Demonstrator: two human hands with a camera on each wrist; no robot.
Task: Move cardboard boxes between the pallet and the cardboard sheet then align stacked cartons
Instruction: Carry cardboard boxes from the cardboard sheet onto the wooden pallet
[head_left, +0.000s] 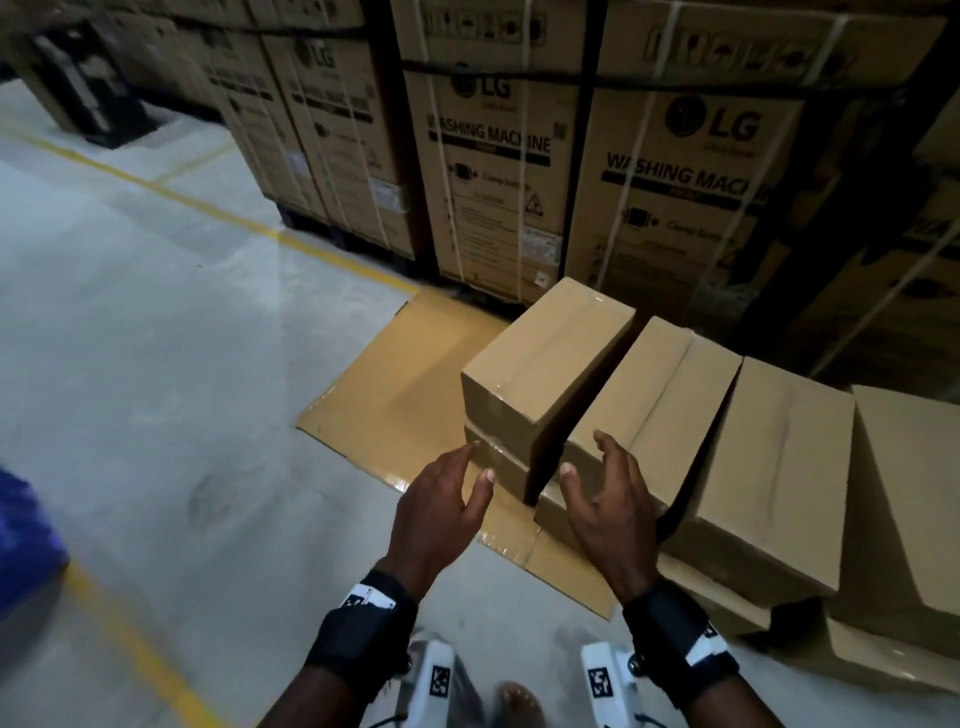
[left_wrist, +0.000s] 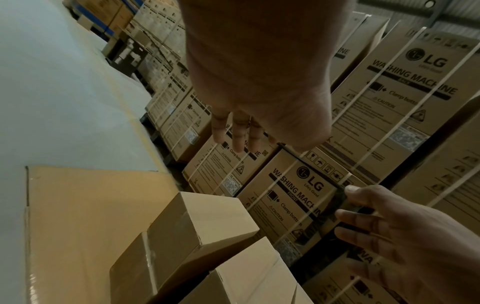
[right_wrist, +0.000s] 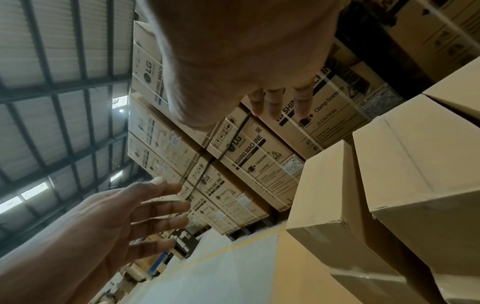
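Head view: both hands hang free in front of the boxes, holding nothing. Left hand (head_left: 441, 499) has fingers straight and slightly spread, tips just beside the lower left box (head_left: 496, 462) at its near corner; touching or not, cannot tell. Right hand (head_left: 605, 499) has fingers spread and loosely curved, hovering at the near end of the middle top box (head_left: 649, 395).

Top left box (head_left: 545, 364) sits at 12 o'clock from the left hand, stacked on the lower one and shifted a bit off it. A dark gap runs between this stack and the middle top box. More boxes (head_left: 779, 467) continue toward 3 o'clock. All sit on the sheet (head_left: 395, 374) on the floor (head_left: 156, 312); bare sheet lies at 10 o'clock. Washing machine cartons (head_left: 493, 171) stand behind at 12. No pallet clearly seen.

Left wrist view: fingers (left_wrist: 237, 135) extended, nothing in the palm. Right wrist view: same, fingers (right_wrist: 275, 102) open in air.

Step in hand is likely squaring the left stack. To do it well: flat palms on opposite faces of the top left box, one at 9 and one in the gap at 3, push low and even so it slides, not tips. Check near edges flush with the lower box. Mind fingers in the narrow gap. Taped tops look slick, so press on the sides.
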